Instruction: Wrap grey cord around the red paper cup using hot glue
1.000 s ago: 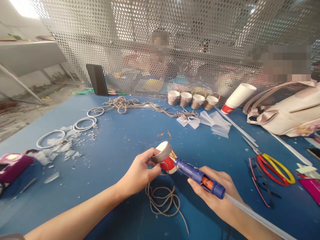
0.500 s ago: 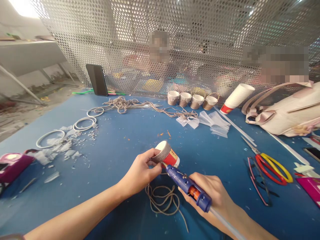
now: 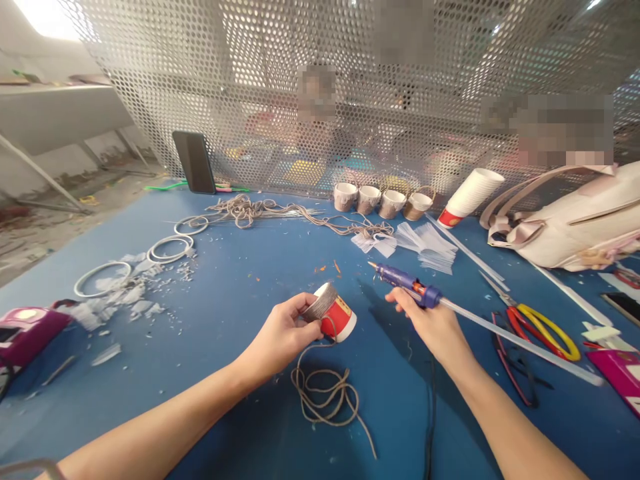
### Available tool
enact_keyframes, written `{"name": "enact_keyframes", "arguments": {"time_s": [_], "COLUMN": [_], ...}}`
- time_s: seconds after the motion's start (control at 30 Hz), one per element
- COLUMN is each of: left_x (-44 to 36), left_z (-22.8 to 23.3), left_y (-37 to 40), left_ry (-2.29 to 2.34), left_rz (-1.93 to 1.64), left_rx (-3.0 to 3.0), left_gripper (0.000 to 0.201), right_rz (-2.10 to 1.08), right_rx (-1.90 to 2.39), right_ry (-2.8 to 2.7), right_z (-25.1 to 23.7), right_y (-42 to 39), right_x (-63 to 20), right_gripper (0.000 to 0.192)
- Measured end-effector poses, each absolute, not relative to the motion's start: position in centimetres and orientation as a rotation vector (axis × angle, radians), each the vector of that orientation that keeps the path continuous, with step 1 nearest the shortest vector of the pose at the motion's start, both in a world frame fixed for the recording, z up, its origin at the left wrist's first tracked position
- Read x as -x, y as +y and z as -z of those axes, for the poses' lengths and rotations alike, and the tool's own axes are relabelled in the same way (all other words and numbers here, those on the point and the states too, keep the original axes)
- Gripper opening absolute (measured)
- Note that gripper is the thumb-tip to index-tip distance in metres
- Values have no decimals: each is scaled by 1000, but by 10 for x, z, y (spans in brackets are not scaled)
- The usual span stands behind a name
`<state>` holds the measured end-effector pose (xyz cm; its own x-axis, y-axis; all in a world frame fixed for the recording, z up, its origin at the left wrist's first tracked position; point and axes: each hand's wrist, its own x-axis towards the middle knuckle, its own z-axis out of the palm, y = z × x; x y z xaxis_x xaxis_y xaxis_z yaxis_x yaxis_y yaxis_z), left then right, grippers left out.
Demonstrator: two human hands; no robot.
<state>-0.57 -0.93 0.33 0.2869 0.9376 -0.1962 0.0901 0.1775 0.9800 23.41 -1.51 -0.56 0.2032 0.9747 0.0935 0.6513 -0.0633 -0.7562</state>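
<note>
Tilted in my left hand (image 3: pixel 285 327) is a red and white paper cup (image 3: pixel 341 319), its rim end wrapped in grey-brown cord. From the cup a loose length of cord (image 3: pixel 325 400) runs down to a tangled coil on the table. My right hand (image 3: pixel 433 323) grips a blue hot glue gun (image 3: pixel 410 283), held to the right of the cup and apart from it. The gun's nozzle points to the upper left, and a long clear glue stick (image 3: pixel 520 340) sticks out of its back.
Several cord-wrapped cups (image 3: pixel 369 199) line the back beside a leaning stack of paper cups (image 3: pixel 473 193). Scissors (image 3: pixel 545 327) and glasses (image 3: pixel 515 367) lie at the right, near a pale bag (image 3: pixel 575 217). White rings (image 3: pixel 170 248) and scraps lie left. A phone (image 3: pixel 193 161) leans on the mesh.
My right hand has drawn the glue gun away from the cup, up and to the right. The left hand still holds the cup in nearly the same spot.
</note>
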Motion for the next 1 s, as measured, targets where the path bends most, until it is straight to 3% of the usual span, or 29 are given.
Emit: {"name": "enact_keyframes", "arguments": {"time_s": [0.33,0.47,0.7,1.0], "left_x": [6,7,2,3], "left_z": [-16,-16,-8,-5], "left_y": [-16,-18,-22,-27], "left_ry": [1046,1040,1035,1031], "left_rz": [-780,-794,-785,-807], "left_rx": [-1158,-1139,-1188,-1337], "left_gripper": [12,12,15,19], "right_rz": [-504,-235,-55,50], "right_rx": [1892,1977,1324,1249], "right_ry": [-1699,-1822,-2070,-2136], "right_z": [17,4,-13,-2], "right_y": [-2,-38,-73,-46], "right_x": [-239,-251,-197,-160], "right_gripper": [42,29,6,18]}}
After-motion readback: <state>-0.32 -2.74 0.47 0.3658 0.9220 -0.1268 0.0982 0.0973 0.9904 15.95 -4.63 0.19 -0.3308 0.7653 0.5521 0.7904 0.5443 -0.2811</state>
